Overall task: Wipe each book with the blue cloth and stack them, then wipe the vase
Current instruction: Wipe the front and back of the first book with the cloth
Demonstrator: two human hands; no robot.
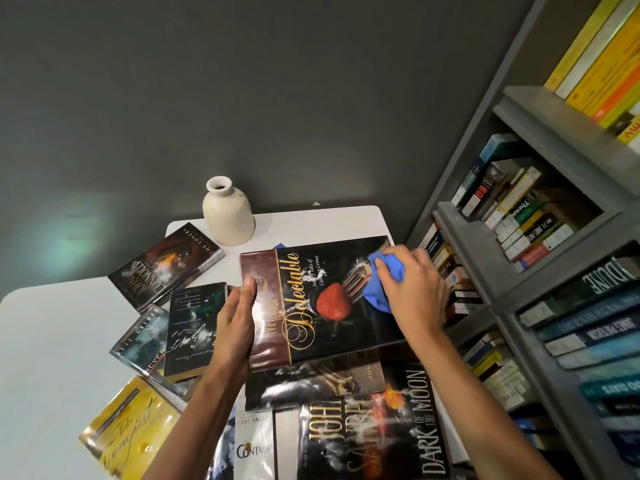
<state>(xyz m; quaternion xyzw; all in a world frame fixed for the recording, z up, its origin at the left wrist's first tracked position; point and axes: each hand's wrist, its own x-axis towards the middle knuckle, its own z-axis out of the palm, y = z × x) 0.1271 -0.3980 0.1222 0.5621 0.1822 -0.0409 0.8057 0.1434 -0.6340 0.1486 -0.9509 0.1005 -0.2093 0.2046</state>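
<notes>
White table (52, 341) strewn with books (166, 265), left hand (239, 320) gripped the strawberry-cover book (311, 271) by its spine, right hand (412, 285) clutched the bunched blue cloth (375, 296) against its cover, cream vase (228, 216) stood beyond the left hand.

1 head view, down onto table (52, 341)

The room is dim, with a soft greenish patch glowing on the dark grey wall (69, 237). Glare streaks the glossy black book cover (381, 438) at the bottom, and the grey bookshelf (561, 140) tilts from wide-angle distortion.
</notes>
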